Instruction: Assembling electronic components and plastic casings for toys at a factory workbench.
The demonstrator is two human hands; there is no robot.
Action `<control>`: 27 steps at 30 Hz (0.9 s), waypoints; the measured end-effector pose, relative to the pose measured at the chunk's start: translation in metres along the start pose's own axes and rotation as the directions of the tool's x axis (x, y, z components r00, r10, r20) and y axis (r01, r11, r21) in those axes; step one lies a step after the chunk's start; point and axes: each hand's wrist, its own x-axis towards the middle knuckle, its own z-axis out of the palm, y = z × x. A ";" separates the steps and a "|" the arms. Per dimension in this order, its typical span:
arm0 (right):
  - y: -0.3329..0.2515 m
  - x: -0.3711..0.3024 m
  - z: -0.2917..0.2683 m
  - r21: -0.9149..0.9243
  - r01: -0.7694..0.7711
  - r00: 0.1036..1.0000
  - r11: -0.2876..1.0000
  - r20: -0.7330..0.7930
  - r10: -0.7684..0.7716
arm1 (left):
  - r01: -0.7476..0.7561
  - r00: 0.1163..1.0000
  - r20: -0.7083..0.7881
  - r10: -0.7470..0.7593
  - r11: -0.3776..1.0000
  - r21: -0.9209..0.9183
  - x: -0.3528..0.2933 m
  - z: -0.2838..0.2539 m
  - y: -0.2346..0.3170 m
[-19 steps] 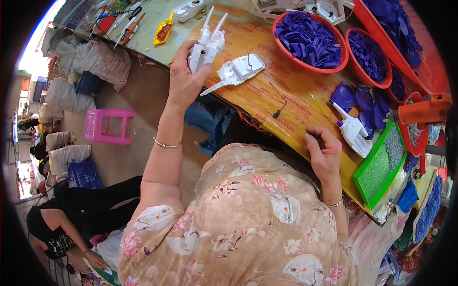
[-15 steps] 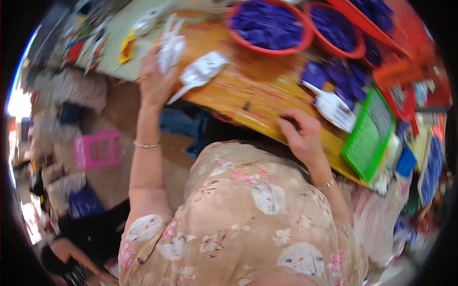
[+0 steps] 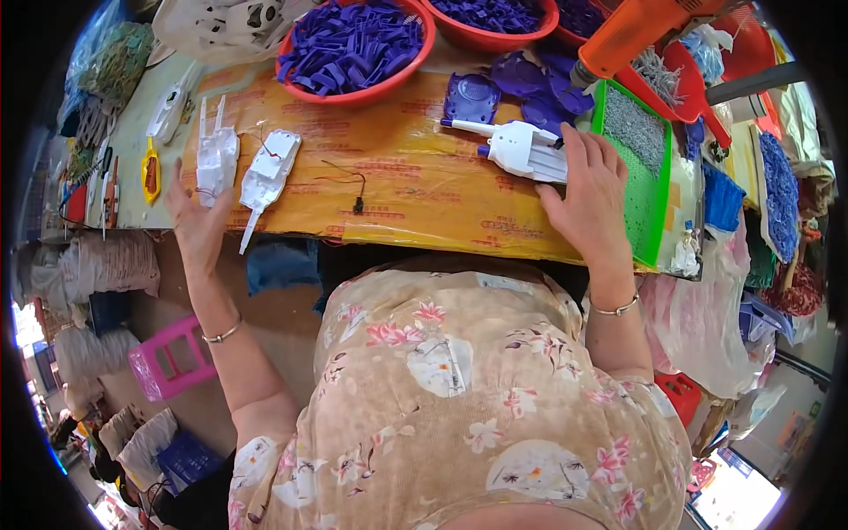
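My left hand [image 3: 201, 219] is open, its fingers and thumb spread at the near end of a white plastic housing [image 3: 217, 157] with two prongs. Beside it lies another white housing [image 3: 269, 168] with a narrow tail and thin wires inside. At the right, my right hand [image 3: 594, 190] has its thumb and fingers around the near-right end of a white plastic piece [image 3: 521, 148] with a purple tip, which lies on the table. Some of its fingertips are hidden behind that end. A small black part with thin wires [image 3: 358, 203] lies between the hands.
Red bowls of purple parts [image 3: 422, 55] stand at the back. Larger purple shells [image 3: 473, 97] lie before them. A green tray [image 3: 647, 208] of small grey screw-like pieces is at the right, beneath an orange power tool [image 3: 636, 40]. A yellow-handled tool [image 3: 151, 172] lies left.
My right hand has moved from the table's front edge to the white piece with the purple tip. My left hand has drawn back slightly from the pronged housing. The view has shifted.
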 end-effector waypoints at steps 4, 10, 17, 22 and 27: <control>0.004 0.005 0.001 0.050 0.009 0.994 0.999 0.107 -0.014 | 0.143 0.985 -0.090 -0.144 0.990 -0.013 -0.017 -0.017 0.026; -0.007 -0.010 -0.003 0.305 0.074 0.992 0.950 0.072 -0.101 | 0.050 0.980 -0.195 -0.046 0.999 0.018 -0.034 -0.018 0.040; -0.006 0.000 0.011 0.130 0.037 0.996 0.991 -0.090 -0.026 | -0.031 0.992 -0.124 0.035 0.999 0.034 -0.061 -0.011 0.057; -0.018 -0.005 0.015 -0.012 -0.058 0.992 0.998 -0.115 0.056 | -0.106 0.990 -0.077 0.117 0.985 0.134 -0.060 0.008 0.063; -0.043 0.003 -0.004 -0.019 -0.031 0.959 0.999 -0.281 0.025 | -0.222 0.970 -0.029 0.240 0.931 0.289 -0.039 0.024 0.067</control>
